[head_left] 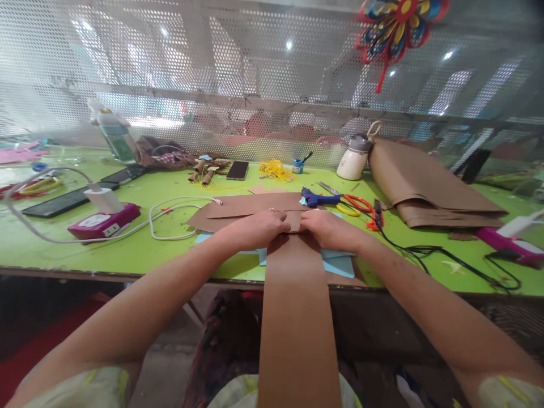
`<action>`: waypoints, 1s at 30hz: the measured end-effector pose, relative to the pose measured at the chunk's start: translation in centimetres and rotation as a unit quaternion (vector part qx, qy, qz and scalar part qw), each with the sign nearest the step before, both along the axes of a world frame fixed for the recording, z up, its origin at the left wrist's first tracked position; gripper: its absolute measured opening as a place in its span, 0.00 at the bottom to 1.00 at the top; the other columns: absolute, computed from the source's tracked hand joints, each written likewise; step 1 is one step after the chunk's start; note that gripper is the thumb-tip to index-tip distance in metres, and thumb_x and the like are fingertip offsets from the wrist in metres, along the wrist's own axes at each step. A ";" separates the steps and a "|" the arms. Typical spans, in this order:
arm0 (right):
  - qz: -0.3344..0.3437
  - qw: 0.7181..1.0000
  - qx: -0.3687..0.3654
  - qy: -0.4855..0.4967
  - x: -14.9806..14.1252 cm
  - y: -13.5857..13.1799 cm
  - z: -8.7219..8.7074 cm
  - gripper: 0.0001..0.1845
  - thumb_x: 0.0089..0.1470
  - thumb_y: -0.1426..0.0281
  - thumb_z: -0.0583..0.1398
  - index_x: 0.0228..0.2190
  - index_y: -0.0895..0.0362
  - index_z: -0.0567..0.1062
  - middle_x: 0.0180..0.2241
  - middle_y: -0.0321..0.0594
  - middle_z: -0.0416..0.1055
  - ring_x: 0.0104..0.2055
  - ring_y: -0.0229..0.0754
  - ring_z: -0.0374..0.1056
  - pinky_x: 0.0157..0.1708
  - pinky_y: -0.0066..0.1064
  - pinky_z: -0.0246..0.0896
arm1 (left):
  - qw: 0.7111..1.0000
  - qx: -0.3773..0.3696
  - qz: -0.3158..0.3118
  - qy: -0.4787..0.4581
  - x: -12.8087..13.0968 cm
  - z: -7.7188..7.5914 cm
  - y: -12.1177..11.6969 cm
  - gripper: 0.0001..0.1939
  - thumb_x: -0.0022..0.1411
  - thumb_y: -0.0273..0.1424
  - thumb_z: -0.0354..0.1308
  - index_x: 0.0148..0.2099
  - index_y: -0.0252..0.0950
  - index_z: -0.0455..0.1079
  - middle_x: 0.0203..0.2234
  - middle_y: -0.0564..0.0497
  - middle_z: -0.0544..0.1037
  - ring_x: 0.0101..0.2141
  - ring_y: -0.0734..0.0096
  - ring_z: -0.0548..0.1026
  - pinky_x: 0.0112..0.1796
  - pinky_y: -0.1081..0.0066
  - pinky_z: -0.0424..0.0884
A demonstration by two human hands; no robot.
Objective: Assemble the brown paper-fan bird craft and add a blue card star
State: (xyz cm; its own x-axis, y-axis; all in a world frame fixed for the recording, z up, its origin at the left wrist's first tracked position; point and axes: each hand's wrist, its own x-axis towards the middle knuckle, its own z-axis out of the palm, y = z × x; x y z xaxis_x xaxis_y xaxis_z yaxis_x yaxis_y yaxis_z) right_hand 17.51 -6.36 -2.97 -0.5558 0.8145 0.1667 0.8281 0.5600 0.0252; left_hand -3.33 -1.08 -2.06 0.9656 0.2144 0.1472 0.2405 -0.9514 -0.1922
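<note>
A long strip of brown kraft paper (297, 317) runs from the table edge down toward my lap. Its far end is folded over, and both hands grip it at that fold. My left hand (266, 228) pinches the left side with curled fingers, while my right hand (325, 228) pinches the right side. Other brown paper pieces (238, 207) lie just behind my hands. Light blue paper sheets (338, 262) stick out from beneath. Close behind my right hand rests a blue glue gun (321, 198).
Orange-handled scissors (357, 204) and a black cable (395, 246) lie to the right, near a large folded brown paper stack (433, 181) and a white flask (353, 158). On the left are a purple power strip (104, 222), a white cable (153, 218) and a phone (237, 170).
</note>
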 end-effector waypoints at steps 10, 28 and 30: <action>-0.021 0.989 0.099 -0.106 -1.3 -0.9 -1.2 0.06 0.50 0.80 0.55 0.28 0.59 0.70 0.32 0.44 0.67 0.36 0.43 0.61 0.31 0.31 0.49 | 0.983 -0.170 0.064 -0.027 -0.2 0.7 0.6 0.10 0.54 0.26 0.52 0.34 0.34 0.75 0.26 0.49 0.74 0.24 0.72 0.68 0.26 0.74 0.58; 0.032 0.969 0.222 0.104 -2.0 -1.1 -1.0 0.16 0.59 0.77 0.46 0.32 0.59 0.73 0.32 0.46 0.66 0.39 0.46 0.58 0.39 0.36 0.56 | 0.881 -0.453 0.046 -0.125 -1.0 0.9 2.4 0.20 0.61 0.44 0.49 0.42 0.33 0.73 0.31 0.51 0.75 0.33 0.69 0.68 0.36 0.72 0.62; 0.030 0.970 0.216 0.106 -2.0 -1.1 -1.1 0.16 0.59 0.78 0.46 0.32 0.59 0.73 0.32 0.46 0.66 0.40 0.46 0.58 0.40 0.37 0.56 | 0.883 -0.451 0.048 -0.124 -1.0 0.9 2.5 0.20 0.60 0.44 0.50 0.40 0.33 0.73 0.29 0.51 0.75 0.32 0.69 0.68 0.35 0.72 0.62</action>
State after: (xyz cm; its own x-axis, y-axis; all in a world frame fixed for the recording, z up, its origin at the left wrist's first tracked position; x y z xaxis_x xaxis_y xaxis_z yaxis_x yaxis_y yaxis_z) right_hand 15.48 -7.50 -4.04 -0.5170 0.6103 0.6002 0.8062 0.5829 0.1017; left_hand -4.35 1.39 -1.18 0.8991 0.4305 0.0790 0.2563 -0.6642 0.7023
